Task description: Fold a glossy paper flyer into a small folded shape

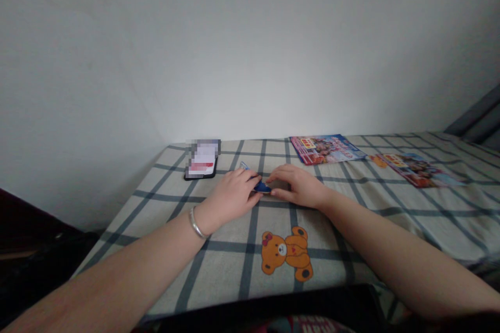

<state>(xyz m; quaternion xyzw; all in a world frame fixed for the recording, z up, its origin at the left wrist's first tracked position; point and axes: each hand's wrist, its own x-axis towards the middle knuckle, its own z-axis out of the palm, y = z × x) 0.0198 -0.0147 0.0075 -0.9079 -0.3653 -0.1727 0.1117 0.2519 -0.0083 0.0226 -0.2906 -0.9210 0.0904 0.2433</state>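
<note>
A small folded piece of blue printed paper (pixel 262 187) lies on the checked cloth between my two hands, its pointed end towards the right. My left hand (pixel 236 192), with a silver bangle at the wrist, rests over the paper's left part, fingers and thumb closed on it. At the pointed right end, my right hand (pixel 297 185) has its thumb and curled fingers on the paper's edge. A pale printed corner shows beyond the left fingers. The rest of the paper is hidden under the left hand.
A phone (pixel 202 160) with a lit, partly blurred screen lies at the back left. Two colourful printed leaflets, one near the wall (pixel 327 149) and another leaflet (pixel 422 170) farther right, lie on the checked cloth (pixel 219 270). A white wall (pixel 250 52) stands behind.
</note>
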